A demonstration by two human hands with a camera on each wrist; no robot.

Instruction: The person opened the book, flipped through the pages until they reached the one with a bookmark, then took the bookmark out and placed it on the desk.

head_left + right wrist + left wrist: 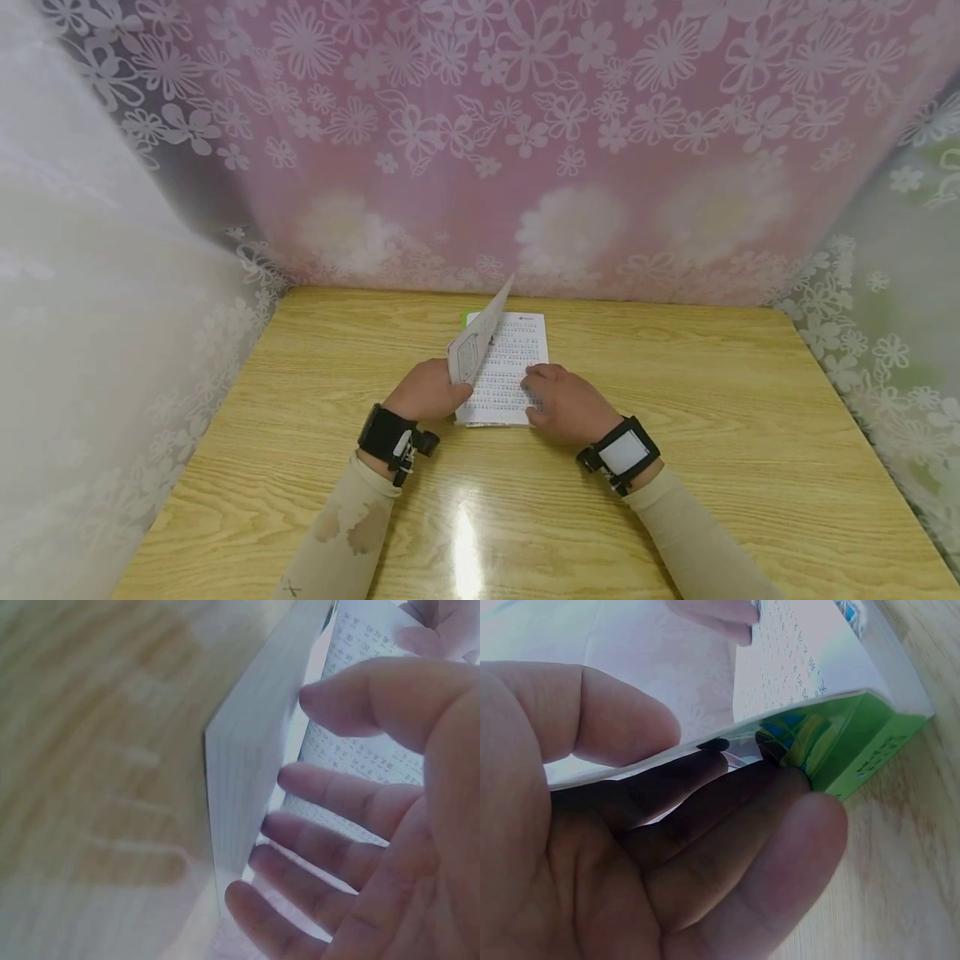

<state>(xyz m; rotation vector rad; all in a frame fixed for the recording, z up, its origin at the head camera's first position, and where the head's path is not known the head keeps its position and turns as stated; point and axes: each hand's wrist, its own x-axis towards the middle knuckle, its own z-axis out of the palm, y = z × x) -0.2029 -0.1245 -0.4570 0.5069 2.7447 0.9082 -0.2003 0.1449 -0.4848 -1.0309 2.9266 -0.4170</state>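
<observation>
A thick book [513, 367] with printed text lies on the table in front of me, its front cover [474, 348] raised and tilted. My left hand [427, 392] pinches that cover, thumb on the inner side and fingers beneath. In the left wrist view the outside of the cover shows a green spine [866, 757] with colourful artwork. My right hand [573, 406] rests at the right edge of the page with its fingers spread and fairly straight. The right wrist view shows those fingertips along the top of the thick page block [247, 765].
The book rests on a light wood-grain table [697, 400]. A pink flowered curtain [450, 167] rises along the table's far edge. Pale sheeting hangs at the left [112, 317] and at the right. Each wrist wears a black strap with a small camera.
</observation>
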